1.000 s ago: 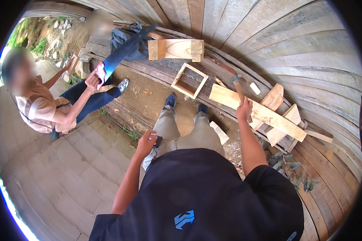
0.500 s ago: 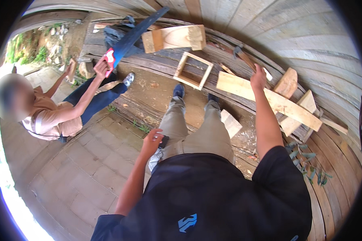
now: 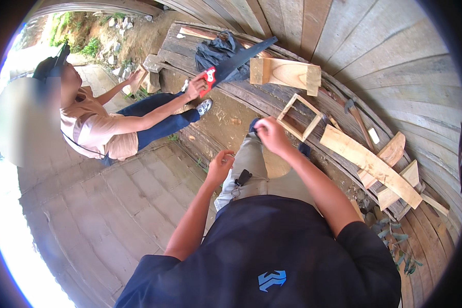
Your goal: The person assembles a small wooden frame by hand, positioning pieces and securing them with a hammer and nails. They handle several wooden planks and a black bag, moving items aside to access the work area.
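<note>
My right hand (image 3: 272, 134) hangs over my right shin, its fingers curled in and nothing seen in them. Lower and to its left, my left hand (image 3: 220, 165) is loosely bent, fingers a little apart, holding nothing visible. The hammer (image 3: 359, 122), with a wooden handle and dark head, lies on the plank bench (image 3: 262, 100). Nearest to my right hand is a small rectangular wooden frame (image 3: 307, 133) at the bench's front edge. A long pale board (image 3: 377, 167) rests across other wood pieces to the right.
At the left a co-worker (image 3: 100, 126) grips a hand saw (image 3: 231, 64) with a red handle, its blade over the bench. Behind it lie a black plastic bag (image 3: 215, 51) and a wooden box-like piece (image 3: 285, 72). A plank wall (image 3: 364, 41) rises behind; leafy twigs (image 3: 395, 236) lie right.
The hammer has left my right hand and lies on the bench. That hand has swung left, in front of my legs. My view has turned right; the co-worker still holds the saw.
</note>
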`<state>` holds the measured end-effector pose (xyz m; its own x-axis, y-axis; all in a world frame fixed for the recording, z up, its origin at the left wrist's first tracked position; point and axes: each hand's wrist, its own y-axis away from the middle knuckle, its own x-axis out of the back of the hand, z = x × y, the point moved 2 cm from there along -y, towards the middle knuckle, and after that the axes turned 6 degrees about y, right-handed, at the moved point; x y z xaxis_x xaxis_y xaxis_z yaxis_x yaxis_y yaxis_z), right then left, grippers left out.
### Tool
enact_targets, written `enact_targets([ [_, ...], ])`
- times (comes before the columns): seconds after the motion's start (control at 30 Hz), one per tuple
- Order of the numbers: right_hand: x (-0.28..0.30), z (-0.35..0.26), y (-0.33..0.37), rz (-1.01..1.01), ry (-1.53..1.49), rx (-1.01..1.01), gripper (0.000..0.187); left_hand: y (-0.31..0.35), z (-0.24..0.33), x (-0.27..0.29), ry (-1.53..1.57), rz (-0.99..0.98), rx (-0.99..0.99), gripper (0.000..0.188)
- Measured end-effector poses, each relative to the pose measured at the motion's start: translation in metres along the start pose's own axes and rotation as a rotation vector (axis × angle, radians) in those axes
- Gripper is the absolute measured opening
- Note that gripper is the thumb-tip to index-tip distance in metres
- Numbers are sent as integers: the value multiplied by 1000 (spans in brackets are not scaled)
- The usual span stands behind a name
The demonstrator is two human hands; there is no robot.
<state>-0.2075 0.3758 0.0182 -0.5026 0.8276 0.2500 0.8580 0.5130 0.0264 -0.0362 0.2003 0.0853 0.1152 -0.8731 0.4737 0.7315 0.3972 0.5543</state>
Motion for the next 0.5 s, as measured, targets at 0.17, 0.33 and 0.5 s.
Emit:
enact_targets([
  [0.17, -125, 13, -82, -287, -47, -211, 15, -36, -24, 46, 43, -93, 57, 28],
  [0.33, -200, 22, -148, -8, 191, -159, 14, -76, -56, 108, 146, -142, 114, 26],
  [0.5, -259, 6, -205, -77, 517, -253, 24, -96, -108, 185, 153, -108, 227, 27],
])
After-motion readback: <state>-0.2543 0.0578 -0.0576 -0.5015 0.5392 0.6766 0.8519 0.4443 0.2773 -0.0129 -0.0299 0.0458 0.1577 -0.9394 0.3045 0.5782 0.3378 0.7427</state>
